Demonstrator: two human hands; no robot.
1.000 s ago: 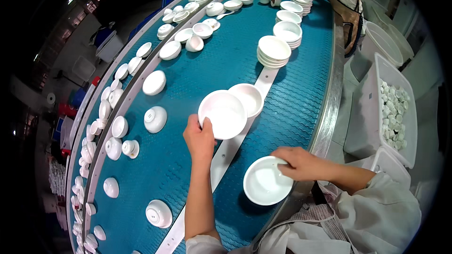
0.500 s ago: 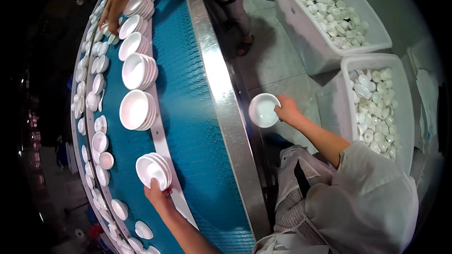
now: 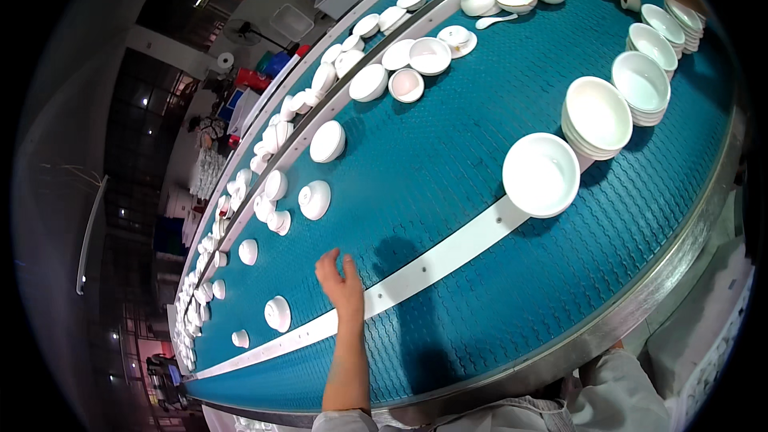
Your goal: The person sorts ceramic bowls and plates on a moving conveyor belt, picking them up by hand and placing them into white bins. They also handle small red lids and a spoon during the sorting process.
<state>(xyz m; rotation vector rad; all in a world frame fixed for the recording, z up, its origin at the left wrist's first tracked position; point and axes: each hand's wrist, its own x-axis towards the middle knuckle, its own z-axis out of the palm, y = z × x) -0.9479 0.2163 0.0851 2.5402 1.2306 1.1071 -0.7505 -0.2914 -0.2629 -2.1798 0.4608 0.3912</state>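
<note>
The left hand (image 3: 342, 278) hovers open and empty, fingers loosely spread, over the ribbed teal belt (image 3: 448, 160) beside its smooth white strip (image 3: 448, 252), the nearest thing a small glossy white bowl (image 3: 278, 313) (upside down) just to its left, 1 wide bowl (image 3: 541, 174) well right.

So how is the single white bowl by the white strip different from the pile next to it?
The single bowl sits alone, partly over the white strip; the pile is several bowls nested together, so it stands taller. The single bowl lies nearer the left hand. Both are white, round and open side up.
</note>
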